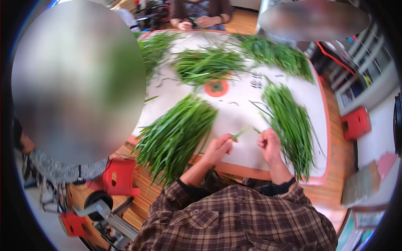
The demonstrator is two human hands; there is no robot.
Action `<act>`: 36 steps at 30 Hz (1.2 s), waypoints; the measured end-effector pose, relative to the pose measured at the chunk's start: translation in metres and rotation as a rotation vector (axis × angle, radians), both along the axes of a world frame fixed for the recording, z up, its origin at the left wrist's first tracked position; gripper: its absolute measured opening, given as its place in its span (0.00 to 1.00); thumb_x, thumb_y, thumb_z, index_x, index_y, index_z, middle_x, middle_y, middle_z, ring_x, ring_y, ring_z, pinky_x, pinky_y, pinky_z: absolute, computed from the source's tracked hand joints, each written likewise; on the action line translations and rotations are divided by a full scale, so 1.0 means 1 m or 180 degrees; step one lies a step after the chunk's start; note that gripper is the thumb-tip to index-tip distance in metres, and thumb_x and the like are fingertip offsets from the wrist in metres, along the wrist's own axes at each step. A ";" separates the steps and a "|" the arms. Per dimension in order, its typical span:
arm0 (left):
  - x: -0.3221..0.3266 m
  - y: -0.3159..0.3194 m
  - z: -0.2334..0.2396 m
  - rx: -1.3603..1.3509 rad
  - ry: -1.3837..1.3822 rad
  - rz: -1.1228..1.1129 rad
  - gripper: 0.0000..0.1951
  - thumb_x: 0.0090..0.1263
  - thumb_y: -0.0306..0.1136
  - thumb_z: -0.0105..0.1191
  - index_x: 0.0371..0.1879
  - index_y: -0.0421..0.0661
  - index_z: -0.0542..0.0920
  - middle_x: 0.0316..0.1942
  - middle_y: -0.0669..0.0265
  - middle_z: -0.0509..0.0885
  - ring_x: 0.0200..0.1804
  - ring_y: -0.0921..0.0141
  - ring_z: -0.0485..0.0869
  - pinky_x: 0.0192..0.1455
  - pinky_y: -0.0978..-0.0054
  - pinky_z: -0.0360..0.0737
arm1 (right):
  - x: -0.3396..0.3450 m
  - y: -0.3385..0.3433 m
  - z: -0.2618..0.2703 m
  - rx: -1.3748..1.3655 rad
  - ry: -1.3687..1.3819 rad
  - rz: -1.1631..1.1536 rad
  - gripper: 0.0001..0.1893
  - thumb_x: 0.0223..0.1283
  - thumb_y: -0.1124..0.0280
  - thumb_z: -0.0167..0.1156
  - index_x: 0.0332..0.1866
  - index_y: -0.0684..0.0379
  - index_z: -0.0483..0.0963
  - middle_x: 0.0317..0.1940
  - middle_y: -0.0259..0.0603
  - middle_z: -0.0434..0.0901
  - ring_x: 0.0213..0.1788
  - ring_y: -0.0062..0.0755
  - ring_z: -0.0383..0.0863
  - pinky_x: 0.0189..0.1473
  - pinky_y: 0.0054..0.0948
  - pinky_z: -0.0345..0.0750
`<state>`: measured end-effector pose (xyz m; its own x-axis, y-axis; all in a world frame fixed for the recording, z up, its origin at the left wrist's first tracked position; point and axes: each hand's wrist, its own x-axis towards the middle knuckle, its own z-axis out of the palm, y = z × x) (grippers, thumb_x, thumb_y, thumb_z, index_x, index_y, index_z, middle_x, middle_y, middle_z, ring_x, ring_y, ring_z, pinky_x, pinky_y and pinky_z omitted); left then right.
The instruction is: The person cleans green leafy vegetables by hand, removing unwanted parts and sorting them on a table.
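Note:
My left hand pinches a short green chive stalk, its pale end pointing away over the table. Opposite it, my right hand is closed, and a small dark-green leaf piece pokes out at its fingers. Left of my hands lies a large heap of garlic chives, its leaf tips hanging past the near table edge. Beside my right hand a second chive heap stretches along the table's right side. Both hands are over the white tabletop, between these heaps.
More chives lie in a middle pile and a far-right pile. A person is across the table, hands at its far edge. Red stools stand at left and right. A large blurred patch hides the left side.

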<state>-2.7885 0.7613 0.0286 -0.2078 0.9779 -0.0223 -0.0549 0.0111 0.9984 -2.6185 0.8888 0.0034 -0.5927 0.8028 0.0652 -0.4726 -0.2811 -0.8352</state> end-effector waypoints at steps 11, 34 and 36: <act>0.010 0.007 0.012 -0.0292 -0.0548 -0.0101 0.13 0.71 0.36 0.34 0.39 0.41 0.71 0.19 0.66 0.75 0.19 0.79 0.69 0.24 0.85 0.67 | 0.006 -0.017 0.019 0.0869 -0.1034 0.0395 0.06 0.58 0.73 0.51 0.40 0.60 0.68 0.27 0.29 0.69 0.28 0.14 0.66 0.30 0.14 0.65; 0.031 0.037 0.090 0.1081 -0.2065 0.0501 0.05 0.70 0.36 0.37 0.36 0.50 0.64 0.19 0.68 0.66 0.21 0.74 0.63 0.26 0.74 0.63 | 0.008 -0.028 0.020 0.2136 -0.1701 0.1303 0.14 0.61 0.58 0.47 0.31 0.58 0.72 0.25 0.39 0.77 0.31 0.34 0.77 0.34 0.29 0.72; 0.012 0.021 0.121 0.1293 -0.1750 0.0948 0.06 0.70 0.38 0.37 0.36 0.50 0.65 0.17 0.71 0.65 0.18 0.75 0.62 0.22 0.77 0.60 | 0.010 -0.031 0.034 0.2669 -0.2223 0.1213 0.12 0.60 0.62 0.46 0.30 0.58 0.71 0.24 0.39 0.77 0.30 0.38 0.76 0.34 0.31 0.71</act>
<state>-2.7766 0.7824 0.1491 -0.5284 0.8353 0.1517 -0.4906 -0.4463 0.7484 -2.6088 0.8574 0.0378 -0.9040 0.4238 0.0557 0.1621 0.4603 -0.8729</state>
